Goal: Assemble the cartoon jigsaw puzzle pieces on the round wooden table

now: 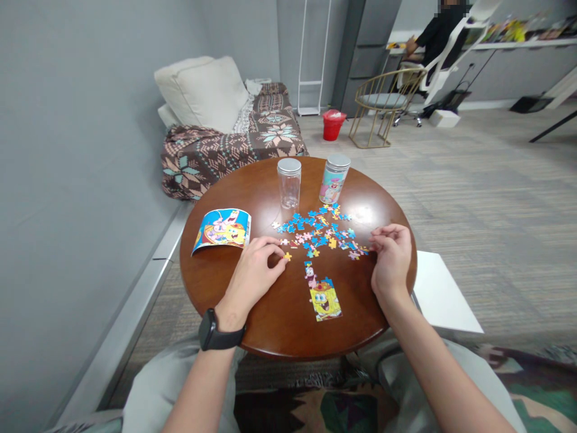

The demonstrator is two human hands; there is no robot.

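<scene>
Presently, the left hand [252,267] pinches a yellow puzzle piece [287,257] between thumb and forefinger. Fingers of the right hand [391,258] are curled together beside the loose pieces [318,227]; whether they grip anything cannot be told. The partly assembled puzzle [326,299] lies on the round counter [279,331], nearer the wearer.

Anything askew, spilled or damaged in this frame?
Mildly: the picture sheet on the left side of the table bows instead of lying flat, its near edge arched. Loose puzzle pieces are scattered, but I see no clear damage.
</scene>
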